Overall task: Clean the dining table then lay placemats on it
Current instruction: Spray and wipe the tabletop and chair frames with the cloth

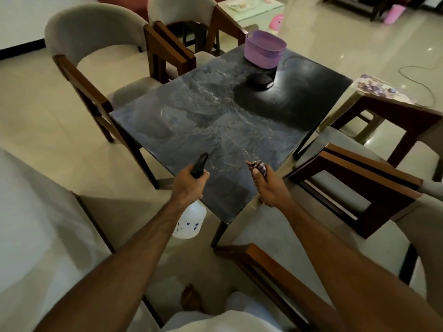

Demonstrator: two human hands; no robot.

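The dark dining table (191,130) has a wet, streaked top. My left hand (189,185) is shut on a white spray bottle (191,221) by its black trigger head, nozzle aimed over the near table corner. My right hand (268,185) is shut on a checked cloth (259,167), held just above the near edge of the table. A purple basket (263,49) stands at the far end, with a black round object (260,80) lying in front of it.
Cushioned wooden chairs stand around the table: two on the left (96,56), two on the right (359,178) and one near me (275,271). A small stool with a floral cloth (378,87) is at the right. A cable (422,77) lies on the tiled floor.
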